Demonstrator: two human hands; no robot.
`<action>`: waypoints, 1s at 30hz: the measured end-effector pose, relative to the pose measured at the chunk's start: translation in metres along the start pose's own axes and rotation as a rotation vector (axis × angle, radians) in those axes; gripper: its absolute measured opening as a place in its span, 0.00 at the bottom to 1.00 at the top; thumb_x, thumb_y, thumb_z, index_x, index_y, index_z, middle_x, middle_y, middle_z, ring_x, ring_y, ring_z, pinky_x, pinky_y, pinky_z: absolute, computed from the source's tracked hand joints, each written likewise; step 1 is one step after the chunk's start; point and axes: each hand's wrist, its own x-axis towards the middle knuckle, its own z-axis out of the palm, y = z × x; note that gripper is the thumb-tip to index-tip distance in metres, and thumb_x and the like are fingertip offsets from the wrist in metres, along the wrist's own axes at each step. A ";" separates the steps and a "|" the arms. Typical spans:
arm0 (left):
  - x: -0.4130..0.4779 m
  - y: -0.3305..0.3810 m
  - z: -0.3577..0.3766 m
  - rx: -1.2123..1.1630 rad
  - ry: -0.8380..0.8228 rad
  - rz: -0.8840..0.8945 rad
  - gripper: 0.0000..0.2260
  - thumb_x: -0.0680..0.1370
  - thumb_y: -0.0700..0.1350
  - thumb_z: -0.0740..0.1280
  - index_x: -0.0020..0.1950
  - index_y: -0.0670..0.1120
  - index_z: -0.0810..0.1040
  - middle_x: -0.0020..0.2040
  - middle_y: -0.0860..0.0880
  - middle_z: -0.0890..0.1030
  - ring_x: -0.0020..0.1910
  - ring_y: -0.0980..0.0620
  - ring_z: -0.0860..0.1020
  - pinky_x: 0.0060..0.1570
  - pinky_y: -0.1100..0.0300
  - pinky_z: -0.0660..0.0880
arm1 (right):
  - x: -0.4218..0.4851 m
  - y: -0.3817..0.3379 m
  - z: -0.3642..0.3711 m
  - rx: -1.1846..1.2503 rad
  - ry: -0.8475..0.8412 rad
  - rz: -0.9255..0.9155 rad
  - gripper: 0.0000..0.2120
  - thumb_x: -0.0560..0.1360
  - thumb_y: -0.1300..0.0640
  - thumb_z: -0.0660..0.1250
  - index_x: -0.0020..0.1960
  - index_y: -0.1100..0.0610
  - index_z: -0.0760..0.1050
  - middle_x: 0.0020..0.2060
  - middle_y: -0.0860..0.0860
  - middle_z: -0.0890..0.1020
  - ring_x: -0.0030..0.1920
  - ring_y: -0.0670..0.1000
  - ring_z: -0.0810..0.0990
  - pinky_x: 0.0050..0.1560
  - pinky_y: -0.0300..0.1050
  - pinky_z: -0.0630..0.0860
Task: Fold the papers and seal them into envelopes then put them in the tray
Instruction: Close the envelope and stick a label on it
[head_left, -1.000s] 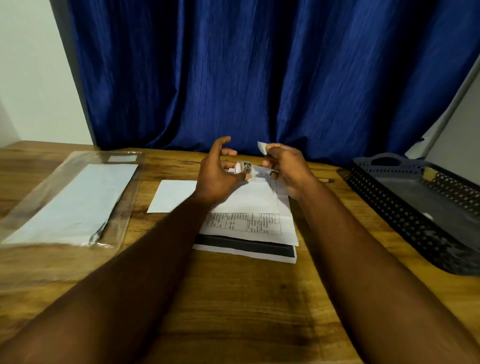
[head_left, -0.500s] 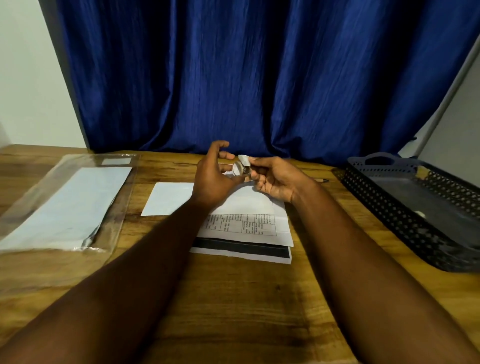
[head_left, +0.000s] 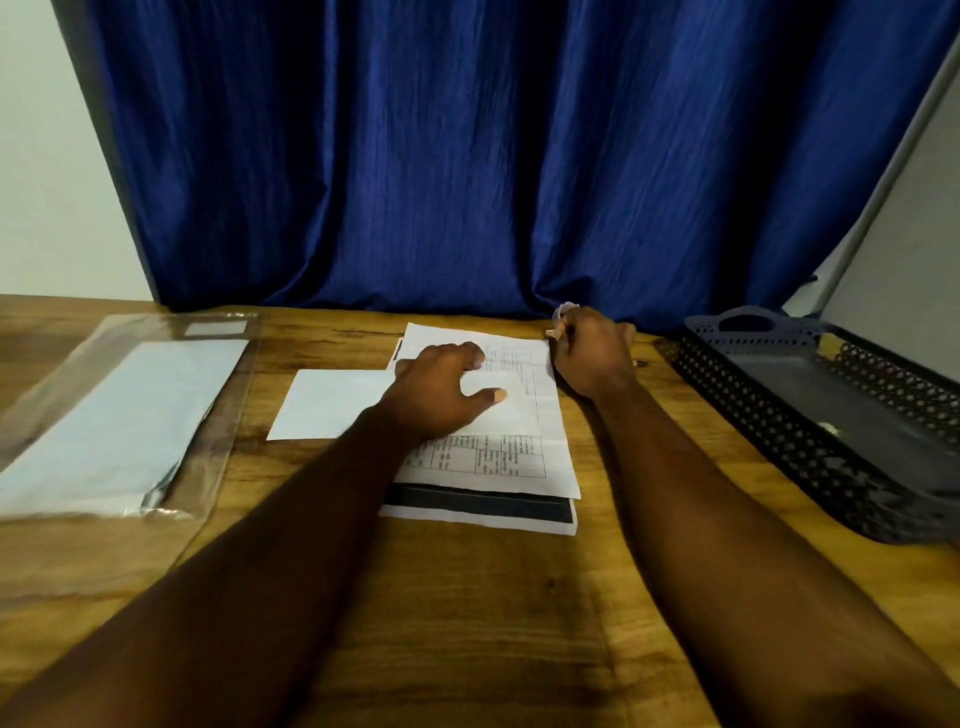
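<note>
bench: brown wooden bench, bare grain across the near side
room: deep blue pleated curtain along the far edge, pale wall far left
papers: stack of printed white papers at centre
tray: dark perforated plastic tray right, apart from the stack
left grip: rests on the papers, fingers loosely bent, thumb spread
right grip: pinches a small white scrap at the stack's far right corner

2 hands, 1 tray, 1 envelope, 1 clear pkt, 2 sheets, 1 scrap.
</note>
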 end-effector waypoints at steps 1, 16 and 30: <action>0.001 0.001 -0.001 0.018 -0.009 0.001 0.26 0.79 0.65 0.69 0.74 0.57 0.72 0.76 0.54 0.73 0.75 0.49 0.70 0.76 0.42 0.64 | 0.002 0.002 0.002 -0.017 -0.011 0.003 0.05 0.80 0.61 0.66 0.50 0.51 0.77 0.49 0.50 0.82 0.53 0.56 0.80 0.63 0.55 0.63; 0.000 -0.002 0.000 -0.044 0.014 0.006 0.26 0.77 0.64 0.73 0.72 0.57 0.74 0.73 0.55 0.76 0.73 0.50 0.71 0.74 0.42 0.65 | -0.001 0.009 0.005 0.019 0.051 0.023 0.03 0.81 0.58 0.65 0.52 0.52 0.78 0.55 0.52 0.80 0.61 0.56 0.75 0.67 0.62 0.67; 0.016 -0.009 0.002 -0.070 0.133 0.033 0.11 0.84 0.47 0.68 0.65 0.55 0.81 0.67 0.53 0.79 0.68 0.50 0.75 0.73 0.44 0.67 | -0.024 -0.045 -0.008 0.166 0.159 -0.310 0.05 0.81 0.58 0.68 0.54 0.50 0.80 0.50 0.46 0.82 0.53 0.48 0.78 0.57 0.49 0.73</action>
